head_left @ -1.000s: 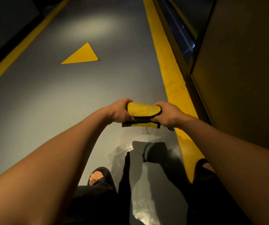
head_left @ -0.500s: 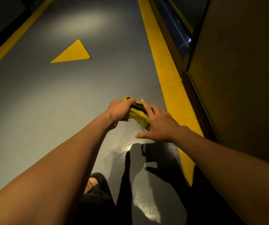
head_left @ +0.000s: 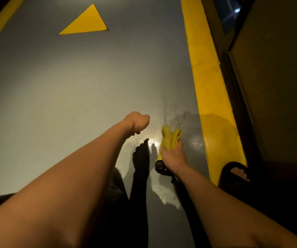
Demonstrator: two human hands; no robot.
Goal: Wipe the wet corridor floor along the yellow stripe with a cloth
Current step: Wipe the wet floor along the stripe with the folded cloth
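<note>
Head view: cloth (head_left: 170,138) beside yellow stripe (head_left: 210,90)

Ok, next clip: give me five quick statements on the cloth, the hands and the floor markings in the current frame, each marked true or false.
1. The right hand grips the yellow cloth. True.
2. The left hand also holds the cloth. False: it is off the cloth, fingers curled, holding nothing.
3. The wet patch lies on the grey floor just left of the yellow stripe. True.
4. The yellow triangle is painted on the stripe itself. False: it sits apart on the grey floor, further left.
5. The cloth is spread flat over the stripe. False: it is bunched in the hand, beside the stripe.
</note>
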